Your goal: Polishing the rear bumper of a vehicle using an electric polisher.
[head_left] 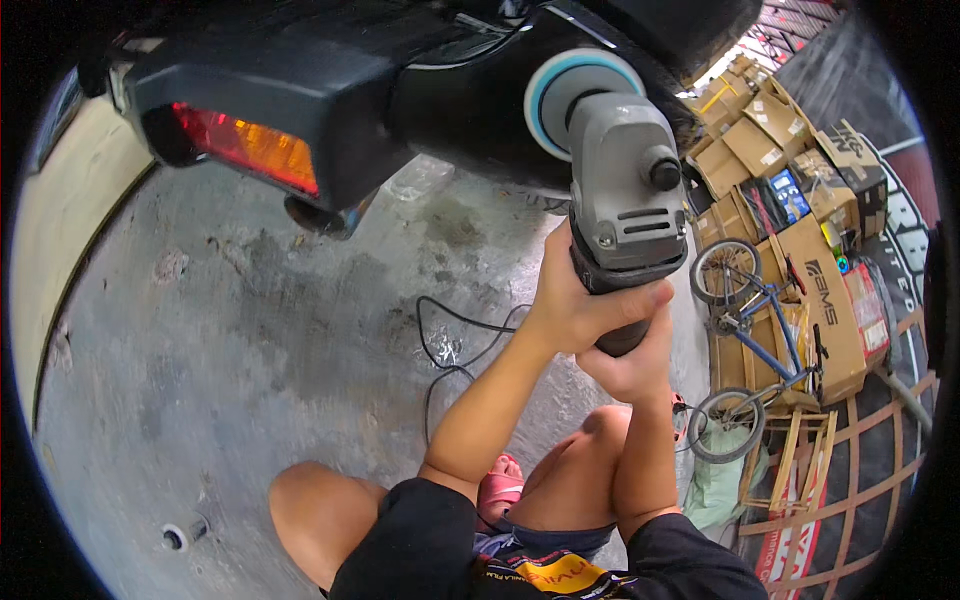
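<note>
A grey and black corded polisher (626, 187) is held up in both hands. My left hand (581, 300) grips the black body just below the vented grey gear housing. My right hand (637, 352) wraps the lower end of the same body, close below the left. The round pad (551, 105), with a light blue rim, lies against or very near the glossy black body panel (472, 112) of a vehicle; whether it touches is unclear. To the left of the pad is a red and orange tail light (247, 150) in dark trim.
A black cord (454, 367) loops over the concrete floor (300, 360). Cardboard boxes (825, 315), a small blue bicycle (765, 337) and a wooden frame (795, 465) stand at the right. A short pipe end (176, 537) lies at the lower left.
</note>
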Demonstrator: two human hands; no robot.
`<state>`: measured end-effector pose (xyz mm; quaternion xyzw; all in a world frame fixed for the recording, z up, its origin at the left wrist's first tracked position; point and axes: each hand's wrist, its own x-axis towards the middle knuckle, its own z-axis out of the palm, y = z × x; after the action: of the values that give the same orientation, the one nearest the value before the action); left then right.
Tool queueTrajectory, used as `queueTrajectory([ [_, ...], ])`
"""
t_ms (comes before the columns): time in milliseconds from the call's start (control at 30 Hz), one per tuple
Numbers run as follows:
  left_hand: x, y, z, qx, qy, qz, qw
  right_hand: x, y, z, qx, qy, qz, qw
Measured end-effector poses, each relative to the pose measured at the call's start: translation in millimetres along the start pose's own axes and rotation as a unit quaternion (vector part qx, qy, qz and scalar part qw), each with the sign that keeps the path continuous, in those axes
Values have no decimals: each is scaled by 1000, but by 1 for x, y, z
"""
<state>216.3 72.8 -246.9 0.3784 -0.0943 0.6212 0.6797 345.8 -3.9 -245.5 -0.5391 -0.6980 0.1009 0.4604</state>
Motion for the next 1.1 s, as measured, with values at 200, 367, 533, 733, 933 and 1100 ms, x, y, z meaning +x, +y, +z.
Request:
queueTrajectory([
  [200,-2,5,-27,-88,13,3,996,14,-43,26,-90,-25,-9,996],
  [367,-14,12,-43,-77,19,55,995,14,-57,42,-111,-74,-4,991],
  [533,-11,28,-29,-112,31,17,993,12,-73,44,-84,-53,30,995],
  [733,9,55,12,-62,58,-17,996,22,-89,16,-70,-2,35,997],
  [933,28,58,51,-56,67,63,994,35,-131,-15,-26,-28,126,991],
  [1100,38,62,65,-67,113,93,987,47,-152,-21,-12,-44,160,986],
])
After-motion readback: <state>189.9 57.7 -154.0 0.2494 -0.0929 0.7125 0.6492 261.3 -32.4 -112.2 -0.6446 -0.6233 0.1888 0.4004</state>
